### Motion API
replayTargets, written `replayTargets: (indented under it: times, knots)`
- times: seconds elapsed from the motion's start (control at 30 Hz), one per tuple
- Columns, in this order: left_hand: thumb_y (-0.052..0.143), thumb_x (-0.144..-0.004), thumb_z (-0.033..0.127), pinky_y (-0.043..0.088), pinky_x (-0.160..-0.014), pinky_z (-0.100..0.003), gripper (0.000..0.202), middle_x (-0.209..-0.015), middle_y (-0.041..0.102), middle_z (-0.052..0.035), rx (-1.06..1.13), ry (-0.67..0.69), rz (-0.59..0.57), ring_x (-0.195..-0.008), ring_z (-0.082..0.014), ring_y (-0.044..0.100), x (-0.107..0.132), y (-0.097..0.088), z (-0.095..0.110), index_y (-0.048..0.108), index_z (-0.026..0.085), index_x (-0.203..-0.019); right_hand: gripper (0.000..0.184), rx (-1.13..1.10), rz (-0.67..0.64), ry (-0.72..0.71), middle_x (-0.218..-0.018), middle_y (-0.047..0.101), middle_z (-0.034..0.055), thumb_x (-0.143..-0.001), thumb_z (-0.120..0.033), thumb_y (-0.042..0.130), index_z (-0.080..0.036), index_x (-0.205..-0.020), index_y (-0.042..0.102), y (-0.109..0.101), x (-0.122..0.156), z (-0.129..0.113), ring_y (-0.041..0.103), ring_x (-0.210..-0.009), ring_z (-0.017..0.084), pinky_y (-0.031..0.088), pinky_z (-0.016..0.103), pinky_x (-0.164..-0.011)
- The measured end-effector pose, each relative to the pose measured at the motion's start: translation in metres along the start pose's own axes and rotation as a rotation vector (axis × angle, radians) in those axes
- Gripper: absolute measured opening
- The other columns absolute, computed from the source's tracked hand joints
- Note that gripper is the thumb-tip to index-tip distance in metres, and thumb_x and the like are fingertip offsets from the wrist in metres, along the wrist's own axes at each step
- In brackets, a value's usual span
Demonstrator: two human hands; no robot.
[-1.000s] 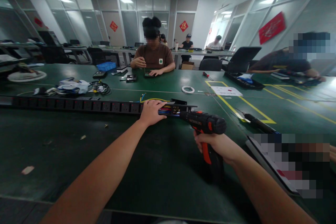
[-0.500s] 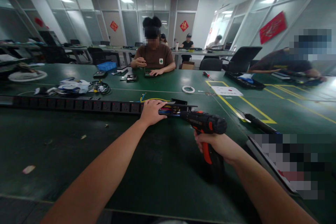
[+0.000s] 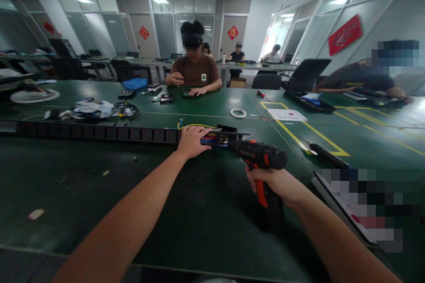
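Drill [image 3: 262, 154] up in right hand [image 3: 279, 183], grip wrapped tight round the handle, finger by the orange trigger, nose pointing left at the open end of the strip [image 3: 89, 131]. Left hand [image 3: 192, 141] palm-down on that end, grip curled loosely over the casing, pinning it to the tabletop [image 3: 199, 221]. Coloured wires [image 3: 212, 140] bared right between fingertips and bit, touching or nearly so, too small to tell. Strip itself stretched long across the tabletop, away to the left. Risks from here, by judgement: bit skating off a screw head into those wires, or into the left fingertips so close beside it; drill held off-axis, chewing the screw; casing twisting under torque with only a light press on it. White ring [image 3: 238, 112] and person [image 3: 195, 76] opposite well apart, no bother.
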State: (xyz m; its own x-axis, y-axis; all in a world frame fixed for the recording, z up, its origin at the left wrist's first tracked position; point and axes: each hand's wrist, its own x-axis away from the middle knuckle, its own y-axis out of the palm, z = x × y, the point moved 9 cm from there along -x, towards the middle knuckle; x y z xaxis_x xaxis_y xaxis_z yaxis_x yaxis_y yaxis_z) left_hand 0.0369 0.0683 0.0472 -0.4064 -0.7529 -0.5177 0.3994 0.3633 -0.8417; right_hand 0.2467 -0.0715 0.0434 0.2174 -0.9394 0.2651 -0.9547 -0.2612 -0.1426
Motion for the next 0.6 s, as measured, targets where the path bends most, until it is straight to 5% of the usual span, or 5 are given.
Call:
replayTargets:
  times: [0.6]
  knots:
    - [0.080,-0.076,0.054,0.031,-0.105,-0.050,0.067,-0.132,0.065,-0.0042,0.004,0.001,0.002,-0.125,-0.0319,0.053,0.0000,-0.0016,0.0017,0.060,0.034,-0.137,0.007,0.011,-0.034,-0.021,-0.056,0.059,-0.0012,-0.070,-0.025,0.065,-0.019,-0.071,0.062,0.0011,-0.0021,0.0036,0.056,-0.055,0.016,0.046,0.029,-0.057]
